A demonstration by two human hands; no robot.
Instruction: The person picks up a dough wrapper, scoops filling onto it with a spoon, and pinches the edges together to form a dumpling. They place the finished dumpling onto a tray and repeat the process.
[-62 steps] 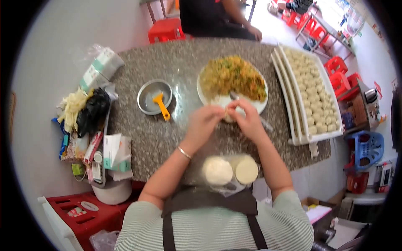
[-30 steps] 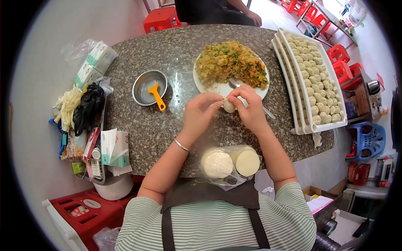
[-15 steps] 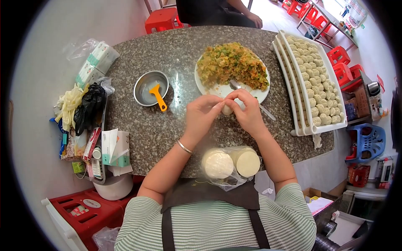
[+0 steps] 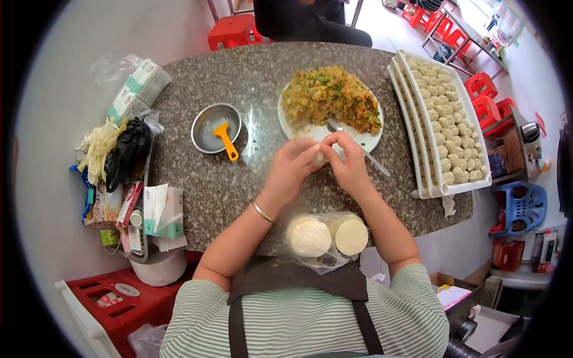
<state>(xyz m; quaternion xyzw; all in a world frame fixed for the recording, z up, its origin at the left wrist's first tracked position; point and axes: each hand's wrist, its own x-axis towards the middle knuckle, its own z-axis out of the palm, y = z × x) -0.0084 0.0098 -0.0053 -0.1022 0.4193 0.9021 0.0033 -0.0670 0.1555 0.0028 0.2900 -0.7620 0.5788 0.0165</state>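
Observation:
A small pale dumpling [image 4: 319, 159] sits between my two hands, just in front of the plate. My left hand [image 4: 293, 164] is curled around its left side. The fingers of my right hand [image 4: 347, 162] pinch its upper edge, and they partly hide it. Beyond my hands lies a white plate [image 4: 371, 142] heaped with chopped orange and green filling [image 4: 331, 95]. A metal spoon [image 4: 335, 125] rests on the plate with its handle over the rim. Close to my body, two stacks of round wrappers [image 4: 309, 236] lie in a clear plastic bag.
To the right, stacked white trays [image 4: 439, 188] hold rows of pleated dumplings [image 4: 450, 128]. A metal bowl [image 4: 206, 134] with an orange-handled scraper [image 4: 225, 141] stands left of the plate. Tissue packs [image 4: 145, 80] and bags line the left edge. A person [image 4: 310, 24] sits across the table.
Both hands stay together around the dumpling, with the right fingers shifted slightly along its edge. Across the table, the person's hand has moved out of sight.

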